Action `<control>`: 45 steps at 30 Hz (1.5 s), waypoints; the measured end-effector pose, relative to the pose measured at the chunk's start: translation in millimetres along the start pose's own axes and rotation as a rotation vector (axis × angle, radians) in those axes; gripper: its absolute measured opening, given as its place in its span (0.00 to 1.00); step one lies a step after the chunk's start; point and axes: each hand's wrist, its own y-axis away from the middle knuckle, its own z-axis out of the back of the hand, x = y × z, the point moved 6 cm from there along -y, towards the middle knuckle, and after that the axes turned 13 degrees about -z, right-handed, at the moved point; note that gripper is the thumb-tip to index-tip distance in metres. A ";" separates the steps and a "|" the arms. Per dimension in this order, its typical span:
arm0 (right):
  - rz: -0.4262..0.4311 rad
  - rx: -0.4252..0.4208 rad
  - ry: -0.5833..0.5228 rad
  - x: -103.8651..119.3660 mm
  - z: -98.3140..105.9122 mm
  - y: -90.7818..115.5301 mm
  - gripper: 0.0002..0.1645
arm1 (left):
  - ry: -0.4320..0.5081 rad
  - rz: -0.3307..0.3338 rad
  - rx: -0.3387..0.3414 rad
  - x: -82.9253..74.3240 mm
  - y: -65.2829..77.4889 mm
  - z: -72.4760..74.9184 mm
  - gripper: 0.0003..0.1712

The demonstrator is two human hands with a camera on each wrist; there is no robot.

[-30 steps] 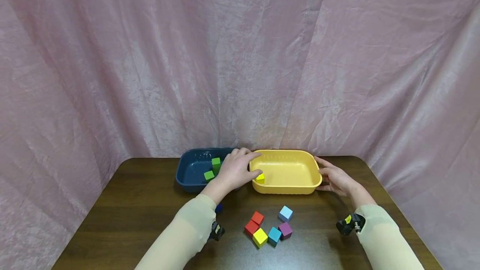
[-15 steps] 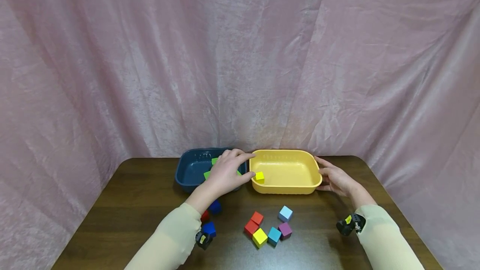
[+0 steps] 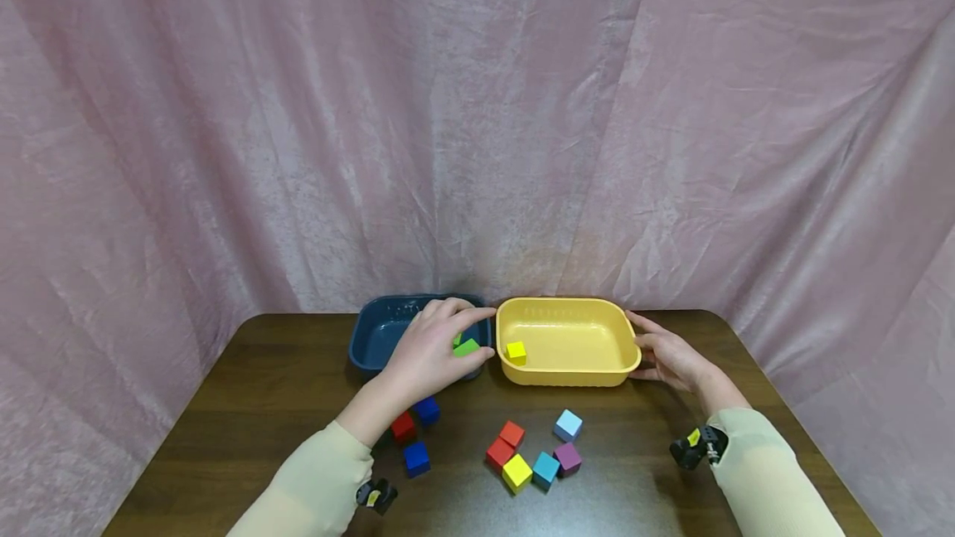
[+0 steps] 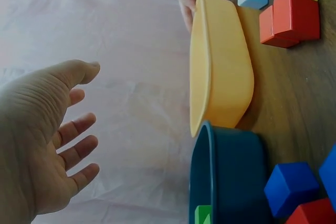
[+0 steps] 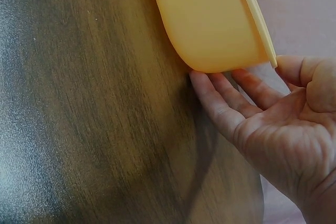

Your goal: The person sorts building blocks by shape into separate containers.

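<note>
My left hand (image 3: 431, 344) is over the dark blue bin (image 3: 373, 338), its fingers and thumb spread apart with nothing between them; the left wrist view shows the palm bare. Green cubes (image 3: 466, 347) lie in that bin, partly hidden behind the hand. The yellow bin (image 3: 570, 376) stands right beside it, with one yellow cube (image 3: 516, 352) in its near left corner. At the yellow bin's right end is my right hand (image 3: 671, 359). In the right wrist view its fairly straight fingertips (image 5: 201, 80) touch the bin's end wall, and the thumb is at the rim.
Two blue cubes (image 3: 416, 459) and a red cube (image 3: 404, 428) lie in front of the blue bin. Nearer the middle is a loose group with red cubes (image 3: 500, 453), a yellow one, a teal one, a purple one and a light blue cube (image 3: 568, 424). A pink curtain (image 3: 477, 123) hangs behind the table.
My left hand has moved left, from the yellow bin's left edge to over the blue bin. More of the blue and red cubes now shows. The right hand has stayed in place.
</note>
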 end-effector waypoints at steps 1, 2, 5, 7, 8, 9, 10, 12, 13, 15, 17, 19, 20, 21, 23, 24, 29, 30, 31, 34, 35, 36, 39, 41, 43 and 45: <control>-0.001 -0.002 -0.001 0.3 0.0 -0.1 0.40 | -0.003 -0.006 -0.004 -0.6 2.5 2.7 0.31; -0.002 -0.003 -0.001 0.5 -0.1 -0.2 0.41 | -0.002 -0.012 -0.009 -0.7 5.1 5.2 0.31; -0.007 -0.004 -0.001 0.8 -0.4 -0.8 0.41 | -0.011 -0.021 -0.020 -0.9 13.8 12.3 0.31; -0.012 -0.005 -0.003 0.6 -0.3 -1.1 0.41 | -0.011 -0.025 -0.028 -0.5 19.5 16.5 0.31; -0.013 -0.005 -0.003 0.7 -0.3 -1.2 0.41 | -0.012 -0.026 -0.032 -0.3 22.1 18.4 0.31; -0.014 -0.006 -0.003 0.9 -0.2 -1.2 0.41 | -0.016 -0.029 -0.037 -0.2 24.6 20.4 0.31; -0.014 -0.006 0.000 1.0 -0.2 -1.1 0.41 | -0.018 -0.032 -0.042 -0.1 27.0 22.2 0.31; -0.017 -0.012 0.000 1.3 0.1 -0.9 0.41 | -0.024 -0.038 -0.050 0.2 31.5 25.3 0.31; -0.018 -0.013 0.001 1.3 0.2 -0.8 0.41 | -0.026 -0.039 -0.051 0.5 33.9 26.5 0.30; -0.021 -0.013 0.004 1.2 0.2 -0.6 0.41 | -0.020 -0.034 -0.056 1.2 39.2 28.4 0.30; -0.025 -0.015 0.001 0.3 -0.3 -0.3 0.41 | -0.009 -0.016 -0.051 2.5 45.9 29.3 0.29; -0.025 -0.013 0.001 -0.3 -0.8 0.0 0.41 | 0.008 0.002 -0.047 3.9 53.1 29.3 0.28; -0.024 -0.013 0.001 -0.4 -1.1 0.2 0.41 | 0.012 0.009 -0.045 4.7 56.9 29.2 0.28; -0.022 -0.012 0.001 -0.4 -1.4 0.3 0.41 | 0.014 0.015 -0.041 5.5 60.7 28.9 0.28; -0.019 -0.011 0.002 -0.4 -1.7 0.6 0.41 | 0.013 0.023 -0.040 7.2 68.9 28.7 0.29; -0.019 -0.012 0.002 -0.3 -1.8 0.7 0.41 | 0.011 0.026 -0.043 8.1 73.3 28.9 0.30; -0.016 -0.015 0.001 1.0 -1.1 1.0 0.41 | -0.008 0.045 -0.074 14.8 96.2 30.7 0.31; -0.016 -0.017 0.001 1.3 -0.9 1.1 0.41 | -0.006 0.051 -0.078 16.4 100.5 30.7 0.32; -0.014 -0.017 0.001 1.2 -0.6 1.0 0.41 | -0.005 0.060 -0.079 18.3 104.7 30.3 0.32; -0.016 -0.019 0.003 0.3 -0.1 0.7 0.41 | 0.005 0.100 -0.070 23.5 116.8 28.5 0.31; -0.016 -0.019 0.003 0.0 -0.2 0.6 0.41 | 0.008 0.116 -0.062 25.4 120.7 27.8 0.31; -0.016 -0.017 0.004 -0.4 -0.4 0.5 0.42 | 0.007 0.131 -0.054 27.1 124.3 27.0 0.31; -0.015 -0.017 0.003 -1.2 -0.6 -0.2 0.42 | -0.009 0.172 -0.036 32.4 134.8 25.3 0.31; -0.016 -0.021 0.001 -1.4 -0.2 -0.2 0.42 | -0.020 0.193 -0.030 36.3 141.1 24.4 0.30; -0.014 -0.019 0.000 -1.1 -0.2 -0.2 0.42 | -0.031 0.210 -0.030 40.7 147.6 23.4 0.30; -0.014 -0.017 0.000 -0.8 -0.4 0.3 0.42 | -0.039 0.225 -0.027 45.2 153.4 22.2 0.30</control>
